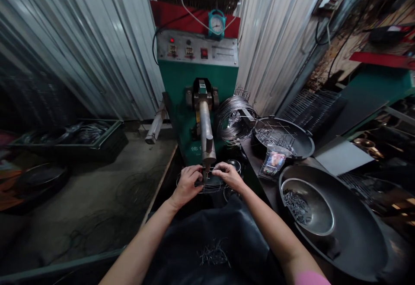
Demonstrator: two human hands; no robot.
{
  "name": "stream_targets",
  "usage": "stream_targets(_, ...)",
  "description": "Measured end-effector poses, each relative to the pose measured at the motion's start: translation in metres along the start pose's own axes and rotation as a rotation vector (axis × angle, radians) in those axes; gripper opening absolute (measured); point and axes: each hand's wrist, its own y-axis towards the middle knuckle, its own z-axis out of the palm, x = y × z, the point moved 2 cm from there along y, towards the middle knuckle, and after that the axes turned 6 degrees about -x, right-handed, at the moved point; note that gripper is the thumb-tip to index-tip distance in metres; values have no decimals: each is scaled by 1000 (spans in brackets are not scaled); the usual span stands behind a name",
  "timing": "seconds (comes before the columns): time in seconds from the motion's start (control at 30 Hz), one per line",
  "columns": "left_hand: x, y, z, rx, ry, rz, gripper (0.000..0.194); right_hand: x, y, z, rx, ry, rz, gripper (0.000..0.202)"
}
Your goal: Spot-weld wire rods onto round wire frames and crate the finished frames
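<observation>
Both of my hands are at the tip of a metal machine arm [207, 147], which looks like a spot welder's upper electrode arm. My left hand [187, 185] is closed at the left of the tip, its fingers and thumb on a round wire frame [211, 188]. My right hand [229, 175] pinches a thin piece of wire just right of the tip. The ends of the wire between my fingertips are too small to make out. Loose bent wire pieces [214, 254] lie on the dark apron [181, 242] over my lap.
The green machine [175, 77] stands ahead, with a teal dial clock [216, 23] on top. Coiled wire [235, 118] hangs at its right. Farther right are a pan of wire racks [306, 144], a plastic bag [275, 160] and a large wok [359, 233] holding a metal bowl [319, 207].
</observation>
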Motion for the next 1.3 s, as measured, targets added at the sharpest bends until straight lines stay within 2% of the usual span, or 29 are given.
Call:
stream_targets(0.43, 1, 1, -1, -16, 7, 52, 19, -2, 3, 1, 50, 30, 99, 19)
stream_targets(0.57, 6, -1, -1, 1, -12, 60, 19, -9, -2, -7, -26, 91, -11, 20)
stream_targets(0.67, 8, -6, -6, 4, 8, 57, 22, -30, -17, -25, -115, 180, 7, 37)
stream_targets(0.73, 8, -13, -11, -44, 67, 35, 28, -48, -28, -37, -120, 182, 53, 47)
stream_targets(0.83, 0, -34, -13, -233, 161, -84, 46, -68, -37, -46, -105, 139, 72, 42)
stream_targets(0.87, -6, -44, -11, -308, 173, -135, 49, -73, -38, -47, -114, 133, 64, 39)
stream_targets(0.93, -22, -64, 2, -406, 146, -200, 42, -77, -37, -47, -141, 137, 39, 33)
stream_targets(0.97, -31, -72, 13, -370, 101, -206, 33, -77, -37, -46, -151, 142, 29, 31)
stream_targets(1.0, -40, -78, 25, -284, 49, -218, 28, -77, -37, -45, -161, 145, 22, 30)
stream_targets(1.03, -48, -82, 38, -220, 20, -249, 29, -77, -38, -44, -169, 146, 18, 29)
stream_targets(1.1, -60, -81, 60, -190, 17, -327, 42, -75, -42, -43, -186, 147, 21, 30)
stream_targets(1.17, -66, -73, 76, -222, 15, -401, 50, -74, -48, -41, -194, 147, 32, 34)
stream_targets(1.3, -64, -60, 87, -297, -93, -540, 48, -64, -67, -35, -225, 70, 5, 43)
